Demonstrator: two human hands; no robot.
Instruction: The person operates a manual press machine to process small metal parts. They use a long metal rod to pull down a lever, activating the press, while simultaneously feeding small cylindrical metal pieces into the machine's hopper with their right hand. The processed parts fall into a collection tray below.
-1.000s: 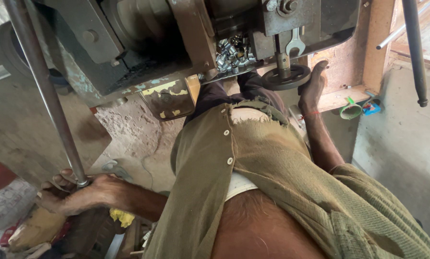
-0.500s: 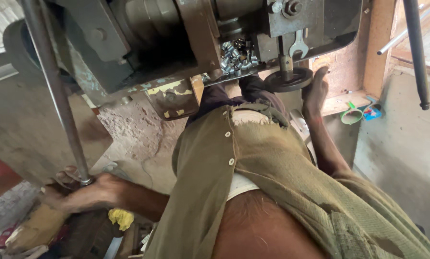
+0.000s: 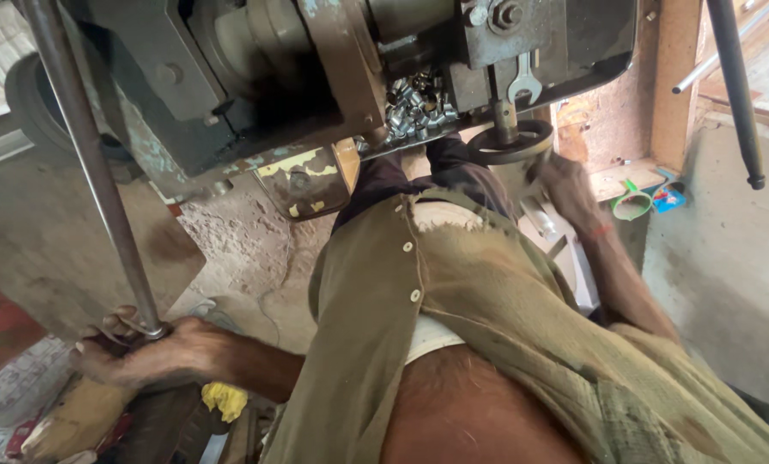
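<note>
Steel lever rod (image 3: 92, 172) is clasped at its lower end in the left hand's (image 3: 144, 357) closed grip, while the right hand (image 3: 569, 185) rests beside the handwheel (image 3: 509, 142), fingers apparently loose; either could slip toward the press's moving parts

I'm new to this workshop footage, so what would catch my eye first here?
The big dark metal machine fills the top, with a heap of shiny small metal parts and a wrench on it. The left hand grips the base of a long steel rod at lower left, while the right hand reaches the black handwheel.
</note>
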